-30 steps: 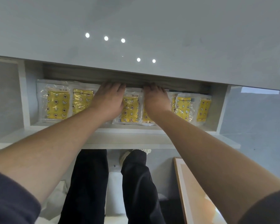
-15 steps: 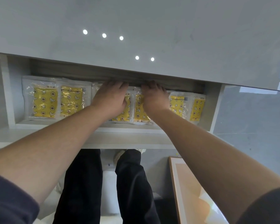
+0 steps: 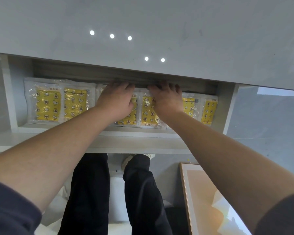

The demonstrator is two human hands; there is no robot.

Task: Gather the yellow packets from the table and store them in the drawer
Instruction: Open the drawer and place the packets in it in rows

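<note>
Several yellow packets [image 3: 47, 102] in clear wrappers lie side by side in the open white drawer [image 3: 134, 131] under the grey table top [image 3: 176, 28]. My left hand [image 3: 115, 100] lies palm down on the middle packets, fingers stretched toward the drawer's back under the table edge. My right hand [image 3: 166, 99] lies flat beside it on a middle packet [image 3: 147, 112], fingers also reaching to the back. The fingertips of both hands are partly hidden by the table edge. More packets [image 3: 208, 109] show at the drawer's right end.
The table top overhangs the back of the drawer. Below the drawer front are my legs in dark trousers [image 3: 92, 192] and a shoe on the grey floor. A wood-framed board [image 3: 202, 200] leans at the lower right.
The view has shifted slightly, so the drawer shows more of its left end. Both hands stay flat on the middle packets, with the fingers a little further under the table edge.
</note>
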